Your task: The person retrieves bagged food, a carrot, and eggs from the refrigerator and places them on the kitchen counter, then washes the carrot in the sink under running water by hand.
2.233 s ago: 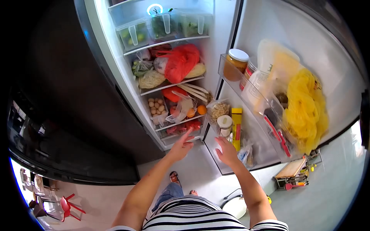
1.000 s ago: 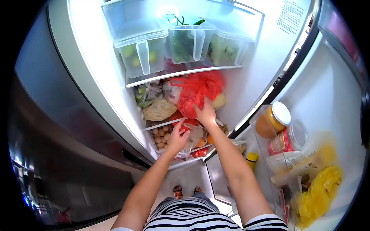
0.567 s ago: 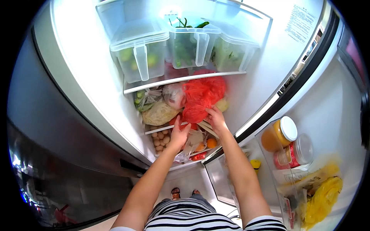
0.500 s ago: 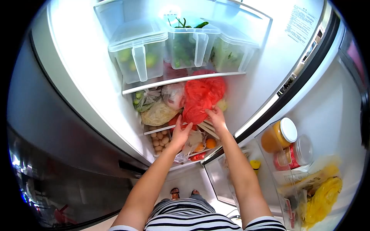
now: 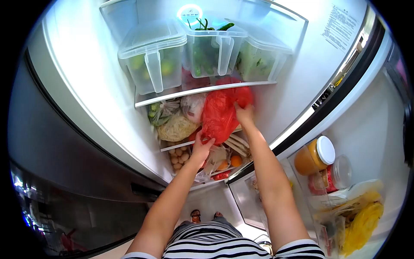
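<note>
A bulging red plastic bag (image 5: pixel 219 115) lies on the middle shelf, its lower end overhanging the front edge; what it contains is hidden. My left hand (image 5: pixel 202 149) holds its lower left corner between thumb and fingers. Higher up, on the bag's right side, my right hand (image 5: pixel 245 114) is closed on the plastic. Left of the red bag are a clear bag of pale shredded-looking food (image 5: pixel 177 127), a whitish knotted bag (image 5: pixel 193 107) and a bag of green vegetables (image 5: pixel 164 111).
Three clear handled bins (image 5: pixel 152 64) stand on the shelf above. Below are eggs (image 5: pixel 178 158), an orange (image 5: pixel 236 161) and long pale stalks (image 5: pixel 237 144). The open door at right carries a white-lidded jar (image 5: pixel 314 156) and a yellow bag (image 5: pixel 363 226).
My right hand has moved up along the bag's right side. The bag has spread lower and to the left, and my left hand has closed in on its lower corner.
</note>
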`<state>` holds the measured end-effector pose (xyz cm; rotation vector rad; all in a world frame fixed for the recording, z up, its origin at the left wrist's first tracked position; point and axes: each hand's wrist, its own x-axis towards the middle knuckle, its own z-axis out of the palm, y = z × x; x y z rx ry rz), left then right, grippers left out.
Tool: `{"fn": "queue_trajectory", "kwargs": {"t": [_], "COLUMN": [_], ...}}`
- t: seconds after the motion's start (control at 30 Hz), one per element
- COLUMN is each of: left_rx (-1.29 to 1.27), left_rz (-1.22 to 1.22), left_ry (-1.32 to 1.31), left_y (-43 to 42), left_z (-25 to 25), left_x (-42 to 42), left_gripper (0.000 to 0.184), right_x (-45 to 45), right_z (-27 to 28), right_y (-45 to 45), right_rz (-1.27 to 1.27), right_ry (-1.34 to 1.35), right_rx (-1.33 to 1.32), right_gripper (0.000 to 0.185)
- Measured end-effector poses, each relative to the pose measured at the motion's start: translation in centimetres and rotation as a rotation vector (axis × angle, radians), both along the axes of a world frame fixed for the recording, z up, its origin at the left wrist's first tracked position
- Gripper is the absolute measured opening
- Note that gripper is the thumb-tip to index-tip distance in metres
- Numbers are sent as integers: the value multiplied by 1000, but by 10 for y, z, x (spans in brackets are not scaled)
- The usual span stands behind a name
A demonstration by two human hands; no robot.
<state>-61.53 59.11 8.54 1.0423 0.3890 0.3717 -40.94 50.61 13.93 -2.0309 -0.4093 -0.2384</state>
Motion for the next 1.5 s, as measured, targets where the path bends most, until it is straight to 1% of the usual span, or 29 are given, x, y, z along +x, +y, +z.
{"fn": "queue_trajectory", "kwargs": {"t": [0.07,0.1,0.17,0.2,0.3,0.4,0.47,0.5,0.57,0.6,0.67,0.7,0.77,0.87,0.97,1.0,1.1,1.13,1.23,1.27,1.37,1.4,1.5], "left_rx": [-17,-45,-100,-82,-13,105,216,206,186,264,419,444,495,501,919,1023,1096,1168,1301,1320,1287,1117,1218], "left_rz": [43,47,55,53,47,41,12,-21,-87,-82,-69,-58,-38,72,187,168,63,71,-8,-36,-268,-291,-307], "left_ry": [7,38,101,110,111,82,88,58,-4,46,147,126,78,92,41,19,-47,-74,-11,-43,6,-19,76], "left_y": [-3,-5,-9,-8,-10,-13,-15,-15,-13,-15,-20,-20,-19,-21,-20,-21,-27,-25,-30,-35,-39,-40,-44], "left_z": [3,5,9,7,-7,-17,-18,-20,-23,-15,8,2,-12,4,30,37,60,55,55,54,31,27,18], "left_x": [-1,0,2,4,15,14,8,5,-2,-8,-24,-27,-29,-50,-72,-77,-92,-92,-102,-105,-114,-116,-126], "left_gripper": [66,67,70,70,71,70,68,68,67,66,64,67,72,87,97,103,107,112,115,118,119,111,89], "right_x": [7,1,-5,-9,-22,-45,-74,-82,-76,-74,-90,-99,-111,-121,-139,-147,-169,-177,-187,-187,-207,-211,-226], "right_z": [-21,-21,-19,-14,-2,25,57,65,45,39,65,78,93,91,84,81,75,75,51,35,19,15,6], "right_y": [-9,-12,-20,-23,-25,-27,-26,-26,-23,-21,-24,-26,-31,-39,-48,-51,-65,-72,-82,-84,-84,-88,-94], "right_rz": [118,177,337,416,361,416,408,401,409,414,341,302,326,402,534,584,570,563,624,626,666,679,837], "right_ry": [250,379,504,566,490,454,642,736,707,692,640,612,524,411,381,383,487,486,408,369,167,229,255], "right_rx": [345,518,682,764,618,547,775,888,876,869,805,774,689,582,551,552,602,544,455,342,174,128,69], "right_gripper": [24,18,20,21,25,29,29,29,29,30,26,24,21,18,17,17,18,20,20,20,17,18,18]}}
